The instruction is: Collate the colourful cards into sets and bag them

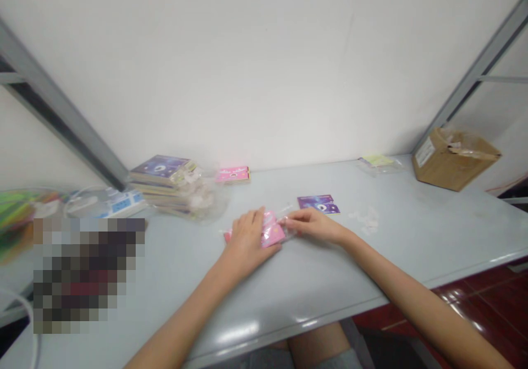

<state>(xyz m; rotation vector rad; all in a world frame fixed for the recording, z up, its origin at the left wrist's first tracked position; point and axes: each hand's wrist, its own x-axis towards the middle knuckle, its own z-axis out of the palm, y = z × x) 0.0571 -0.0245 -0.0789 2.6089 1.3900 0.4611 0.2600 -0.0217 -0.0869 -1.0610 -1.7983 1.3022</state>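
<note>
A pink card pack (272,236) lies in a clear plastic bag on the table in front of me. My left hand (246,240) rests flat across its left part, fingers stretched out and thumb spread along the near edge. At the right end, my right hand (311,224) pinches the clear plastic bag (291,227) between thumb and fingers. Just behind my right hand lies a purple card pack (318,204) with a pale round picture. Small whitish scraps (367,219) are scattered to its right.
A stack of purple packs (160,168) with crumpled clear plastic stands at the back left. Beside it sits a pink pack (234,174). A bagged yellow-green item (377,161) and an open cardboard box (456,160) are at the back right. A power strip (124,203) lies far left, near a pixelated area.
</note>
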